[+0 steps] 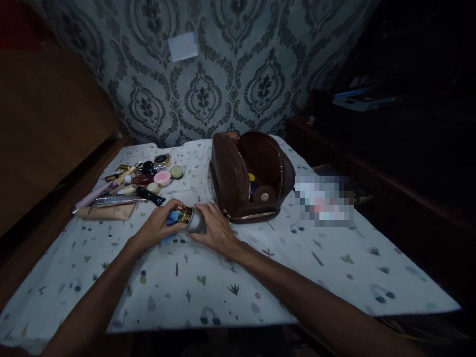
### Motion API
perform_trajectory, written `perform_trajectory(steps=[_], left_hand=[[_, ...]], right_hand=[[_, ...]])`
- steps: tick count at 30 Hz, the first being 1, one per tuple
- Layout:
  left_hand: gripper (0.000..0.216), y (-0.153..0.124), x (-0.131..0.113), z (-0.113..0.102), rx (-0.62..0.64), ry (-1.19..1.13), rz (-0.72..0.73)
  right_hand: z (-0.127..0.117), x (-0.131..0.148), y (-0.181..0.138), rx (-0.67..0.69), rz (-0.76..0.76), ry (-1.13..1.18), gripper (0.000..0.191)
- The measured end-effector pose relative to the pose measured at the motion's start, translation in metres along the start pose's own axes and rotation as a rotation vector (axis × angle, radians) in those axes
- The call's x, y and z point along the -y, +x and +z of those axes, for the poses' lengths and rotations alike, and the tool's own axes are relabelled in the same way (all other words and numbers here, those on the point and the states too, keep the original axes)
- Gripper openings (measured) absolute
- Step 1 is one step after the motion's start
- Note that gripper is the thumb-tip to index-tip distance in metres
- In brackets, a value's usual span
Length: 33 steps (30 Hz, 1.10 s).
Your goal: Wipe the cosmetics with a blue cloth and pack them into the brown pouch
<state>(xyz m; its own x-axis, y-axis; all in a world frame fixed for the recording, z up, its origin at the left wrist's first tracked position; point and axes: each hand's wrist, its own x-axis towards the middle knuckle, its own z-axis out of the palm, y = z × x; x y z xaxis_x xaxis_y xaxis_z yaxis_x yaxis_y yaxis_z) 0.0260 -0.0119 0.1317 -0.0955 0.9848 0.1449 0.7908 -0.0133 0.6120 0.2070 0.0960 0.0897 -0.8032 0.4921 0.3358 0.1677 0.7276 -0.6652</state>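
Both of my hands meet over the table in front of the bag. My right hand (pixel 217 230) is wrapped round a small frosted bottle (pixel 197 221) with a shiny gold collar, held tilted on its side. At the collar end, my left hand (pixel 163 223) has its fingers closed on a crumpled blue cloth (pixel 173 217), pressed close to the gold part. Just behind my right hand stands a brown zip-up cosmetic bag (pixel 228 173), its top wide open. Something yellow (pixel 252 177) shows inside it.
At the left lie several cosmetics: a beige tube (pixel 107 212), a black tube (pixel 150 195), a pink round compact (pixel 162 178), a green-lidded jar (pixel 176 172) and brushes. A patterned cloth (pixel 174 297) covers the table. A blurred-out item (pixel 323 201) lies right of the bag.
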Motion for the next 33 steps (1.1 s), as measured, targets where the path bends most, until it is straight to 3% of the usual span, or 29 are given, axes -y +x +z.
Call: perform_trajectory(steps=[7, 12, 16, 24, 28, 31, 33], left_hand=[[0.039, 0.0, 0.009, -0.001, -0.004, 0.043, -0.062], [0.077, -0.001, 0.008, -0.012, 0.1, -0.077, 0.03], [0.063, -0.001, 0.005, -0.018, 0.146, -0.133, 0.091], [0.045, -0.001, 0.008, -0.014, 0.115, -0.078, -0.056], [0.051, -0.002, 0.012, -0.015, 0.142, -0.073, -0.066], [0.075, -0.002, 0.011, -0.019, 0.174, -0.14, -0.016], [0.072, -0.002, 0.009, -0.021, 0.189, -0.173, 0.027]], right_hand=[[0.006, -0.006, -0.002, -0.024, -0.04, 0.084, 0.064], [0.005, -0.005, -0.002, -0.023, -0.032, 0.113, 0.064], [0.004, -0.004, -0.001, -0.017, -0.024, 0.118, 0.065], [0.009, -0.008, -0.001, -0.042, -0.057, 0.128, 0.067], [0.01, -0.01, -0.002, -0.046, -0.068, 0.127, 0.067], [0.011, -0.011, -0.002, -0.033, -0.058, 0.125, 0.067], [0.011, -0.012, -0.002, -0.032, -0.065, 0.129, 0.067]])
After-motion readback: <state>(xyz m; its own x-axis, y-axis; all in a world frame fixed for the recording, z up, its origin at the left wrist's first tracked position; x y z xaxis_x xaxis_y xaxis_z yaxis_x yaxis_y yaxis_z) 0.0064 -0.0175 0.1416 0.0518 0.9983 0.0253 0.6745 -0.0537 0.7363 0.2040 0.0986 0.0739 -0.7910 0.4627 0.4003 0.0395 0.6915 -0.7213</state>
